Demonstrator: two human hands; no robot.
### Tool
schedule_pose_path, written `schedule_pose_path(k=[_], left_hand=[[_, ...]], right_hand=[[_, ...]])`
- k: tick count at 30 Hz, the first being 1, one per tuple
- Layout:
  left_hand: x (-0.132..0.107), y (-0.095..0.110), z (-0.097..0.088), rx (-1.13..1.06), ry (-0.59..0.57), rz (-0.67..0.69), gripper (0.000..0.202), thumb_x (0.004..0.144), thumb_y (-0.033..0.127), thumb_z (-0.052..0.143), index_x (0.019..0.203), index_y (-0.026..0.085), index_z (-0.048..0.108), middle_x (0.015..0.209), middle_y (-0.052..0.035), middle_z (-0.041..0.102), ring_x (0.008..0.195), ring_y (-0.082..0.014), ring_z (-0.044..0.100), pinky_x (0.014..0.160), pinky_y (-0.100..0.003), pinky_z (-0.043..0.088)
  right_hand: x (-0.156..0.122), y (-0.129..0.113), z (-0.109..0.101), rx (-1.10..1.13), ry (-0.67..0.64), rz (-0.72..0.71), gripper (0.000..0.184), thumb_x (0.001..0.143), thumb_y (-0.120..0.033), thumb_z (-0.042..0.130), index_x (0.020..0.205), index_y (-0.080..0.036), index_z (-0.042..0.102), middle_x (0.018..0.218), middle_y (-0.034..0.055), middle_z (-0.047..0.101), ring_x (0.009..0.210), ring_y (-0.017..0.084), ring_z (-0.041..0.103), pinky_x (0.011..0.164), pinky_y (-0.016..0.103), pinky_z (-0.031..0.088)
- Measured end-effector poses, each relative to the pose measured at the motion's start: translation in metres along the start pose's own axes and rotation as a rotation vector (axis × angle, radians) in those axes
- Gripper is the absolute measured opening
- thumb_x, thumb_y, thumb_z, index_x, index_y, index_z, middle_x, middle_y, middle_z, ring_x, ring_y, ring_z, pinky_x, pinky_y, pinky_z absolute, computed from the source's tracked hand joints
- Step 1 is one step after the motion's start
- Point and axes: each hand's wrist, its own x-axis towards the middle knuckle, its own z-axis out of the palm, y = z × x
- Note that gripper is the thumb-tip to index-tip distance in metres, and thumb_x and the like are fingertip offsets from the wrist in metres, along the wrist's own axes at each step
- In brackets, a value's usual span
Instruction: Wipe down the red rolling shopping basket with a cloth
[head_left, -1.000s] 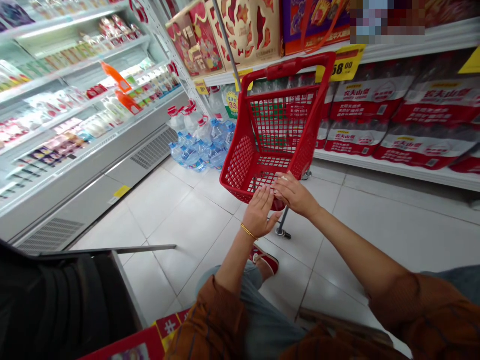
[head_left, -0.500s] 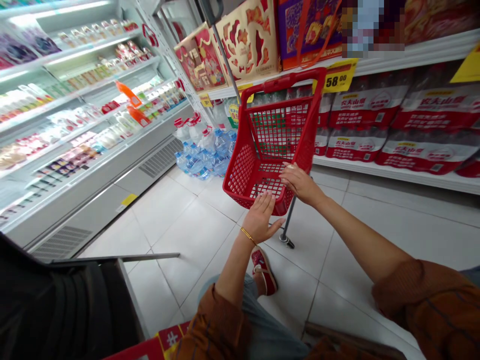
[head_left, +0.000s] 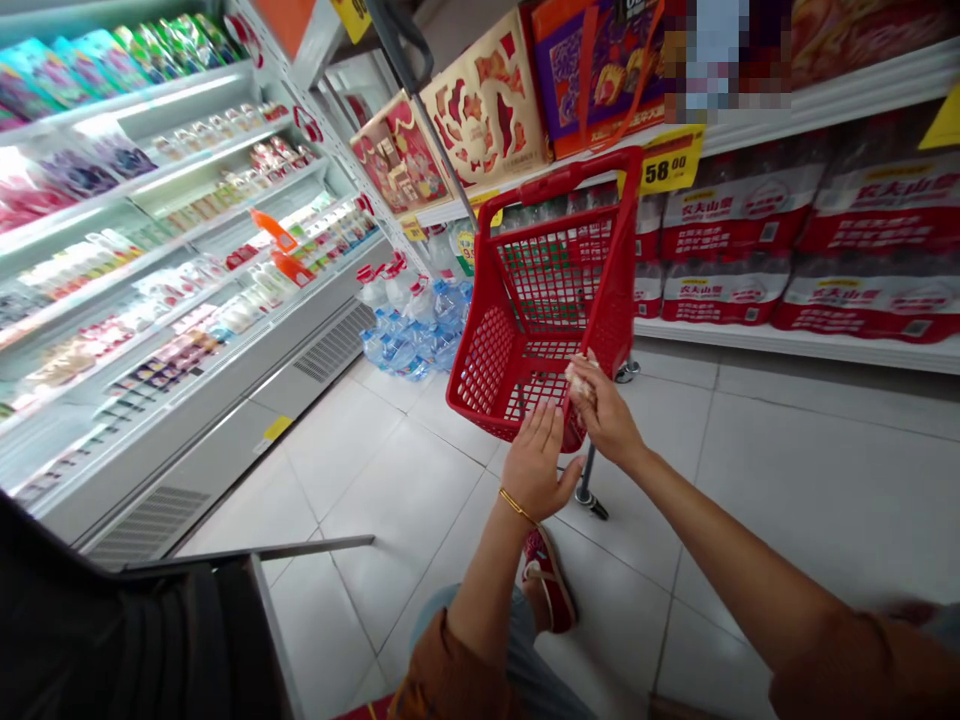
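A red plastic shopping basket (head_left: 487, 360) on a wheeled metal pole (head_left: 589, 480) stands in front of me, tilted in the view, with nothing visible inside. My left hand (head_left: 534, 462), wearing a gold bracelet, is flat with its fingers apart and lies against the near edge of the basket. My right hand (head_left: 604, 412) is just to its right, fingers bunched around a small pale object (head_left: 580, 380). Blur and the fingers hide what that object is. My red shoe (head_left: 549, 580) shows below my left wrist.
A refrigerated display case (head_left: 187, 450) runs along the left. Shelves with wrapped packs of bottled water (head_left: 750, 230) and gift boxes (head_left: 487, 110) stand ahead and right. Loose water bottles (head_left: 412, 340) sit on the tiled floor (head_left: 787, 500). A dark object (head_left: 112, 640) fills the lower left corner.
My hands have come closer together, and the pale object now shows at my right fingertips. The view has tilted, and the basket has stayed in front of me.
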Motion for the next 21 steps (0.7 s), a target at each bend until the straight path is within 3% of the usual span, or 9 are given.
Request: schedule_pose_path(k=[3,7,14,21], left_hand=[[0.002,0.003,-0.001,-0.02,-0.009,-0.025,0.066,0.09,0.028,0.048,0.148,0.007,0.025,0.149,-0.0232,0.038,0.144,-0.0309,0.029,0.113,-0.055,0.036],[0.003,0.006,-0.004,-0.074,-0.012,-0.017,0.072,0.075,0.012,0.045,0.146,0.006,0.03,0.148,-0.0213,0.041,0.143,-0.0301,0.031,0.113,-0.054,0.036],[0.007,0.004,-0.007,-0.089,-0.024,0.006,0.072,0.072,0.011,0.045,0.143,0.006,0.035,0.143,-0.0208,0.049,0.138,-0.0284,0.041,0.113,-0.049,0.039],[0.01,0.004,-0.003,-0.011,0.029,0.039,0.074,0.076,0.011,0.043,0.149,0.01,0.028,0.142,-0.0184,0.05,0.137,-0.0277,0.042,0.11,-0.05,0.043]], right_hand=[[-0.014,-0.017,0.007,0.032,0.109,0.066,0.033,0.096,-0.034,0.049,0.127,-0.024,0.051,0.144,0.0136,0.049,0.139,0.025,0.041,0.113,0.053,0.037],[-0.027,-0.03,0.02,0.006,0.185,0.142,0.03,0.096,-0.034,0.048,0.124,-0.026,0.058,0.149,0.0097,0.044,0.142,0.028,0.035,0.115,0.057,0.033],[-0.036,-0.019,0.044,-0.008,0.336,0.161,0.035,0.099,-0.031,0.039,0.13,-0.027,0.056,0.144,0.0089,0.05,0.137,0.026,0.043,0.115,0.057,0.034],[-0.041,-0.02,0.048,-0.063,0.384,0.216,0.042,0.101,-0.03,0.032,0.14,-0.028,0.046,0.142,0.0076,0.053,0.134,0.022,0.047,0.115,0.051,0.038]])
